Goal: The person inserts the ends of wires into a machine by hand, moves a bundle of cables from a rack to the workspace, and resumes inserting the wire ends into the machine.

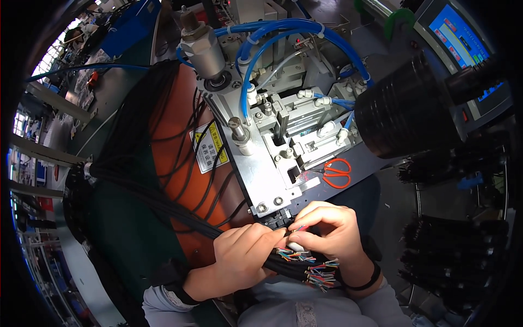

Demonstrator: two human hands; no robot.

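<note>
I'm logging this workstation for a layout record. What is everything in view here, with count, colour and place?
cable bundle: one thick bundle, black, draped from the left across the bench to the hands
stripped cable ends: many, multicoloured wires, below the hands
metal press fixture: one, silver, centre
air hoses: several, blue, top centre
scissors: one pair, orange handles, right of the fixture
warning label: one, yellow and white, on the orange surface
touchscreen panel: one, blue display, upper right
left hand: grips the bundle
right hand: pinches wires at the fixture's front edge
</note>
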